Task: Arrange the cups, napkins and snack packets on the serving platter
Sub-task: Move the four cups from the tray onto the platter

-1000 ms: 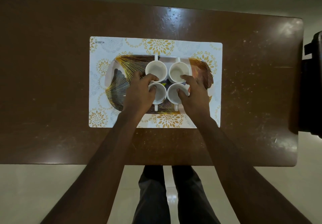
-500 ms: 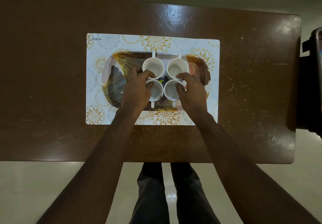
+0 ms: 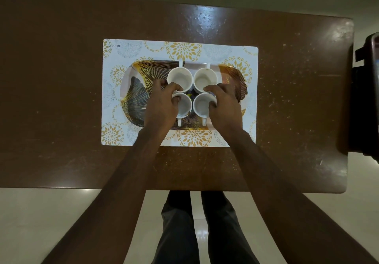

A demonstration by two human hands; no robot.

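Hardly anything has shifted in the last half second: your left hand (image 3: 162, 105) and right hand (image 3: 223, 105) stay on the near pair of cups. Your left fingers curl over the rim of the near-left cup (image 3: 184, 107), thumb at its edge. Your right fingers and thumb pinch the rim of the near-right cup (image 3: 202, 105). Both cups stand upright on the serving platter (image 3: 139, 91), handles toward you, just beside the far-left cup (image 3: 180, 77) and far-right cup (image 3: 205, 78), whose handles point away. The platter lies on a patterned placemat (image 3: 127, 50) on the brown table (image 3: 61, 99).
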